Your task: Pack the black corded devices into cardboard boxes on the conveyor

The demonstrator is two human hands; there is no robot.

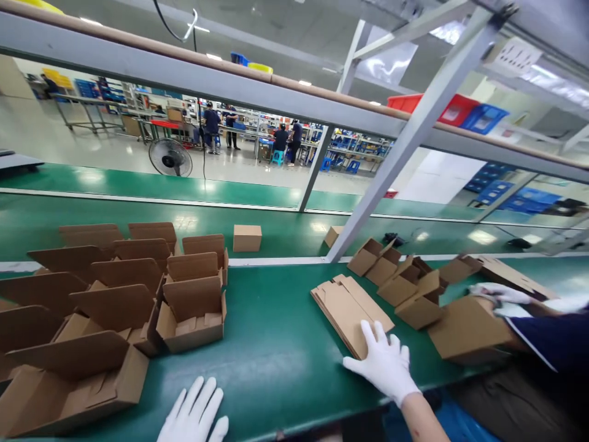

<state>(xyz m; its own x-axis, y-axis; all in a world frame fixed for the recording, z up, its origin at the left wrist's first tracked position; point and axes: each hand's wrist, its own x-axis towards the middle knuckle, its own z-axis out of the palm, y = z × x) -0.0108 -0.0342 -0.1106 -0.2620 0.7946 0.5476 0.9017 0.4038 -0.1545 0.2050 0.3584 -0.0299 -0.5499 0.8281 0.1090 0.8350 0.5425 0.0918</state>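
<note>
My right hand (384,362), in a white glove, reaches over a stack of flat folded cardboard boxes (352,307) with fingers spread. Its fingertips lie at the near right edge of the stack; whether they press on it I cannot tell. Gloved too, my left hand (196,412) is low in the view over the green tabletop (267,350), fingers stretched and holding nothing. To its left stand several open cardboard boxes (193,319) in rows, lids raised. The nearest of these is a larger open box (78,387).
On the right a co-worker's gloved hand (499,293) is at a cardboard box (469,328). Several small open boxes (418,298) stand between that box and the stack. Behind the table edge a closed box (247,238) sits on the green belt. A slanted metal post (405,147) rises behind the stack.
</note>
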